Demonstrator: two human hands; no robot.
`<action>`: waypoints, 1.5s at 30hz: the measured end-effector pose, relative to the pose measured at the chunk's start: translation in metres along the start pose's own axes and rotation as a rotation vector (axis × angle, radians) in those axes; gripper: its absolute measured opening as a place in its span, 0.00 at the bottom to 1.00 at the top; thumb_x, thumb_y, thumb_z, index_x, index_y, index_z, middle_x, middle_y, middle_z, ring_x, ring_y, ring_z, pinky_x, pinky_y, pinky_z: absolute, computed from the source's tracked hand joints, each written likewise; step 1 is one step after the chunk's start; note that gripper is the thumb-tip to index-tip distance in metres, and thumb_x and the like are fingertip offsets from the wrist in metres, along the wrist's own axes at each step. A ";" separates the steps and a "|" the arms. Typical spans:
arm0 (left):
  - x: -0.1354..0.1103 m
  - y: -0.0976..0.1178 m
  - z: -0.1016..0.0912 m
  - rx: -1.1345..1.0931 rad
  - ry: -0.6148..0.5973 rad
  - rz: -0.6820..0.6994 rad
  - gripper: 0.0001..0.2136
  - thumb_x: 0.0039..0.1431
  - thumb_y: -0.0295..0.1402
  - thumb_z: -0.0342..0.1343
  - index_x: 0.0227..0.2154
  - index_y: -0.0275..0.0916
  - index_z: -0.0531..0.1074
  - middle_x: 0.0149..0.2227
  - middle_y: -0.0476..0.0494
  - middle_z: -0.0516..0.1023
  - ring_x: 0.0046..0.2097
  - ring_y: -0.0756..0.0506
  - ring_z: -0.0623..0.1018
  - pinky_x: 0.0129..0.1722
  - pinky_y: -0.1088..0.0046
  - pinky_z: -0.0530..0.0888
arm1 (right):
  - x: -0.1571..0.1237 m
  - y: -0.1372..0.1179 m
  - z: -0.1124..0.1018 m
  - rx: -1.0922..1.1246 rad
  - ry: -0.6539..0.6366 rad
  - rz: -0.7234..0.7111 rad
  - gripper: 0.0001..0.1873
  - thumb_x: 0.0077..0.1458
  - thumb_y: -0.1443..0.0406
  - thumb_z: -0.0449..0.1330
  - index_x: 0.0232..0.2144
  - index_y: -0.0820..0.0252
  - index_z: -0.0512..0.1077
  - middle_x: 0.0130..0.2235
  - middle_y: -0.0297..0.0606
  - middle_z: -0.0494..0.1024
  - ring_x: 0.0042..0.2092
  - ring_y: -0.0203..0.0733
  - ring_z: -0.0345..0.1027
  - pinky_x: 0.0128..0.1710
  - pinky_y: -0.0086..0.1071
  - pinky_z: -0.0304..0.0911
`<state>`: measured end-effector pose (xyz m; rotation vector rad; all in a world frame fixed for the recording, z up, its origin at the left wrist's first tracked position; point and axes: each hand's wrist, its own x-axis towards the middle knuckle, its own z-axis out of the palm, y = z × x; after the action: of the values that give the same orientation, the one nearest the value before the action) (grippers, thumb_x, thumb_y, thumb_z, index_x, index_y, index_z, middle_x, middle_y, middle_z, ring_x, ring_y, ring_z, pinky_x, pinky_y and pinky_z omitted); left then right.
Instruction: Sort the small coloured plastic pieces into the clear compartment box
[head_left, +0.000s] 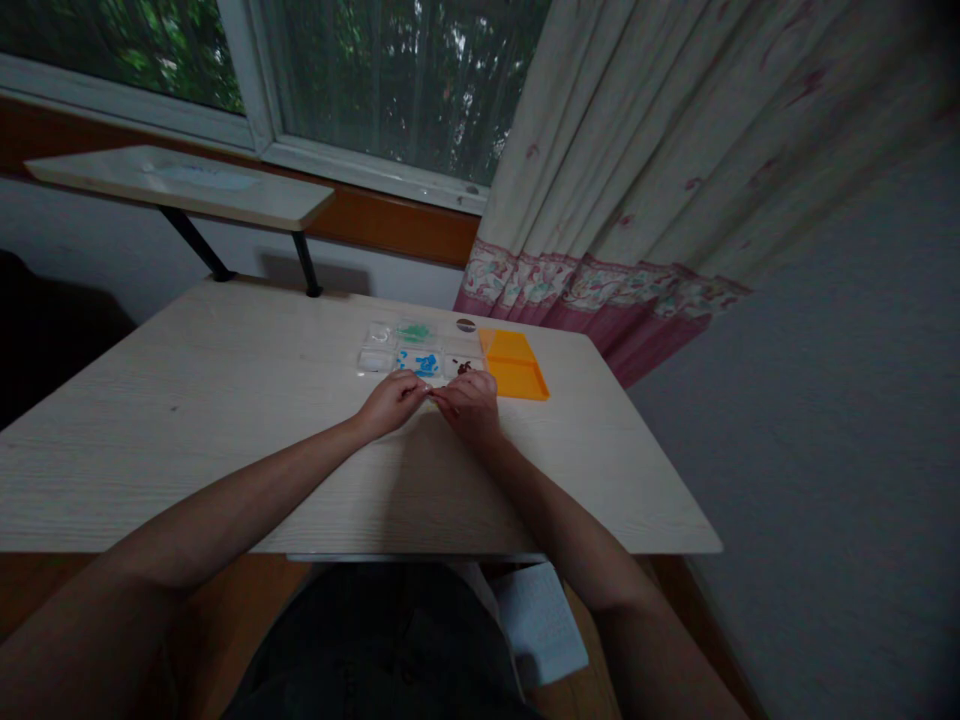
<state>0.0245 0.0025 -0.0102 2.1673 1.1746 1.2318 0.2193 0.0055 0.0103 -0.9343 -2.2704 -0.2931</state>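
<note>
My left hand (395,402) and my right hand (471,402) meet fingertip to fingertip just above the desk. Both are closed in a pinch, and whatever they hold is too small to make out. Right behind them lies a clear tray with compartments (395,346). Small blue pieces (426,364) fill one compartment, and green pieces (414,333) lie in another behind it. Dark brown pieces (463,367) show beyond my right hand, which partly covers that section. To the right of the tray rests an orange tray (517,380) with a dividing ridge.
A small dark round object (466,325) lies behind the trays on the pale wooden desk (255,400). At the back left stands a raised shelf (180,185) on black legs. A curtain (600,230) hangs behind the desk's right side. Below the front edge are white papers (544,625).
</note>
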 end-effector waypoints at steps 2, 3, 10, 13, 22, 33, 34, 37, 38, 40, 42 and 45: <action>0.000 0.001 0.000 0.032 -0.008 0.008 0.15 0.66 0.38 0.48 0.29 0.37 0.75 0.29 0.45 0.73 0.35 0.47 0.72 0.39 0.69 0.68 | 0.000 0.003 0.001 0.012 0.008 0.009 0.09 0.61 0.58 0.59 0.37 0.51 0.79 0.34 0.34 0.80 0.43 0.42 0.66 0.54 0.40 0.50; 0.000 0.001 0.000 0.048 -0.004 0.007 0.15 0.66 0.38 0.48 0.31 0.37 0.76 0.30 0.45 0.74 0.36 0.46 0.72 0.40 0.69 0.68 | 0.000 0.006 0.002 0.021 0.013 0.023 0.09 0.61 0.58 0.59 0.37 0.50 0.79 0.34 0.34 0.80 0.43 0.42 0.66 0.54 0.40 0.50; -0.002 0.005 -0.002 0.140 0.060 -0.007 0.12 0.66 0.35 0.48 0.42 0.40 0.76 0.34 0.43 0.75 0.40 0.45 0.72 0.44 0.66 0.69 | -0.004 0.049 0.010 -0.009 0.088 0.439 0.11 0.60 0.58 0.59 0.36 0.54 0.80 0.37 0.38 0.80 0.44 0.44 0.64 0.49 0.40 0.51; -0.004 0.008 -0.002 0.214 0.028 0.042 0.11 0.64 0.33 0.49 0.44 0.40 0.75 0.37 0.42 0.74 0.44 0.43 0.71 0.49 0.62 0.68 | -0.005 0.059 0.012 -0.019 0.087 0.556 0.12 0.61 0.58 0.58 0.36 0.55 0.80 0.39 0.40 0.79 0.45 0.45 0.63 0.48 0.39 0.51; -0.007 0.017 -0.002 0.365 -0.062 0.097 0.16 0.61 0.30 0.51 0.51 0.39 0.71 0.45 0.38 0.70 0.49 0.40 0.67 0.52 0.58 0.67 | -0.007 0.059 0.017 -0.057 0.064 0.578 0.16 0.64 0.59 0.53 0.39 0.56 0.80 0.41 0.42 0.78 0.46 0.47 0.61 0.46 0.39 0.53; -0.009 0.015 0.002 0.419 -0.181 0.153 0.19 0.61 0.34 0.54 0.55 0.48 0.69 0.54 0.38 0.66 0.56 0.37 0.64 0.56 0.55 0.63 | -0.008 0.059 0.018 0.000 0.065 0.435 0.11 0.61 0.62 0.57 0.39 0.56 0.79 0.40 0.42 0.77 0.47 0.47 0.62 0.49 0.40 0.54; -0.009 0.014 0.003 0.423 -0.187 0.159 0.19 0.61 0.34 0.54 0.55 0.48 0.70 0.54 0.38 0.66 0.56 0.37 0.64 0.56 0.55 0.63 | -0.008 0.058 0.018 0.010 0.069 0.419 0.11 0.61 0.62 0.57 0.39 0.55 0.79 0.40 0.41 0.77 0.47 0.47 0.62 0.49 0.40 0.54; -0.009 0.013 0.004 0.439 -0.193 0.166 0.18 0.61 0.34 0.55 0.54 0.49 0.71 0.54 0.38 0.65 0.56 0.37 0.64 0.57 0.54 0.62 | -0.008 0.058 0.018 0.018 0.057 0.394 0.11 0.61 0.62 0.57 0.40 0.55 0.79 0.40 0.41 0.77 0.46 0.46 0.62 0.48 0.40 0.54; -0.009 0.012 0.004 0.446 -0.193 0.168 0.18 0.61 0.34 0.55 0.54 0.49 0.71 0.54 0.38 0.65 0.56 0.37 0.64 0.57 0.54 0.62 | -0.008 0.058 0.018 0.018 0.051 0.394 0.11 0.60 0.62 0.57 0.40 0.55 0.79 0.40 0.41 0.77 0.46 0.46 0.62 0.48 0.39 0.54; -0.010 0.012 0.004 0.458 -0.193 0.169 0.17 0.61 0.34 0.54 0.53 0.49 0.72 0.54 0.38 0.66 0.56 0.37 0.64 0.57 0.54 0.62 | -0.008 0.058 0.019 0.021 0.045 0.396 0.11 0.60 0.62 0.58 0.40 0.55 0.79 0.40 0.41 0.77 0.46 0.46 0.62 0.48 0.39 0.54; -0.010 0.011 0.004 0.470 -0.191 0.162 0.16 0.61 0.35 0.55 0.52 0.48 0.73 0.54 0.38 0.66 0.56 0.37 0.64 0.56 0.54 0.63 | -0.008 0.059 0.020 0.027 0.044 0.394 0.11 0.60 0.62 0.58 0.40 0.56 0.79 0.40 0.41 0.77 0.46 0.46 0.62 0.48 0.39 0.54; -0.010 0.012 0.004 0.472 -0.187 0.146 0.15 0.61 0.36 0.55 0.50 0.47 0.74 0.53 0.38 0.66 0.55 0.37 0.64 0.56 0.55 0.63 | -0.008 0.060 0.021 0.027 0.030 0.392 0.11 0.61 0.62 0.57 0.40 0.56 0.79 0.40 0.41 0.77 0.46 0.46 0.62 0.49 0.39 0.54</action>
<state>0.0308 -0.0121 -0.0097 2.6828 1.3501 0.8370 0.2552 0.0530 -0.0134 -1.3207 -2.0031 -0.1015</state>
